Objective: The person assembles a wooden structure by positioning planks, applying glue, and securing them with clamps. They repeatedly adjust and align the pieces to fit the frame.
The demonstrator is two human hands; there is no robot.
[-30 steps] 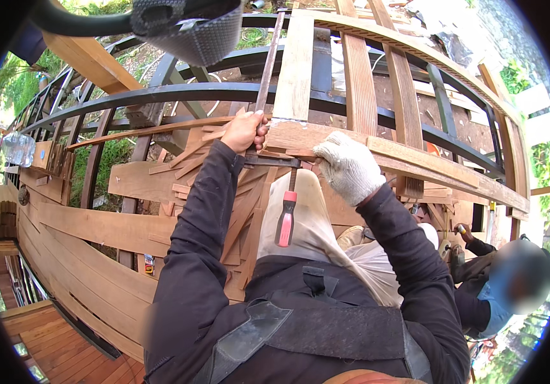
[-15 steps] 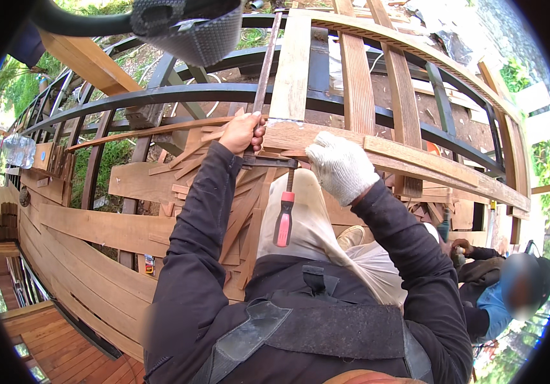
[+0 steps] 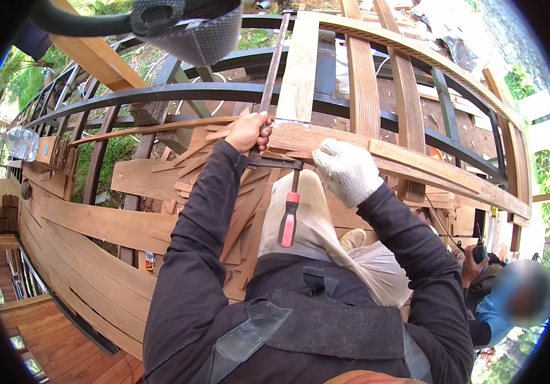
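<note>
My bare left hand (image 3: 248,131) grips the steel bar of a clamp (image 3: 274,67) where it meets a long wooden plank (image 3: 416,160). The clamp's red handle (image 3: 288,219) hangs down below the plank, between my arms. My right hand (image 3: 346,171), in a white work glove, presses on the plank's near face just right of the clamp. The plank runs right along a curved frame of dark steel bars (image 3: 160,93) and upright wooden ribs (image 3: 362,83).
Curved wooden planking (image 3: 96,224) covers the frame at lower left, with short offcuts (image 3: 192,160) stacked beside my left arm. A second person (image 3: 511,301) crouches at lower right holding a dark tool (image 3: 479,249). A wooden deck (image 3: 57,345) lies below.
The red clamp handle has swung slightly to the right. My gloved right hand has shifted a little along the plank. The person at lower right has moved lower.
</note>
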